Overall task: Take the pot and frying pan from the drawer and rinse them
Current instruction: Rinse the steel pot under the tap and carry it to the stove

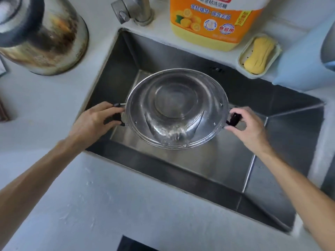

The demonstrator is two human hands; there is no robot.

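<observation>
White counter (126,205): kettle (41,35), detergent bottle (213,20), soap dish (272,60).

A pale grey bench (45,109) is seen from above, lit by soft, cool, even light, with faint streaks and droplets on its near part. A rectangular stainless-steel sink (226,165) is set into it at an angle to the view, its walls dark and its floor reflective. A metal tap base (139,9) is fixed behind the sink's far corner. A scorched, stained metal kettle (47,33) stands at the far left. An orange detergent bottle (213,20) is placed behind the sink, and just beside it a yellow soap bar (259,55) lies in a pale dish (243,57). A dark rectangular panel (132,244) is visible at the near edge.
</observation>
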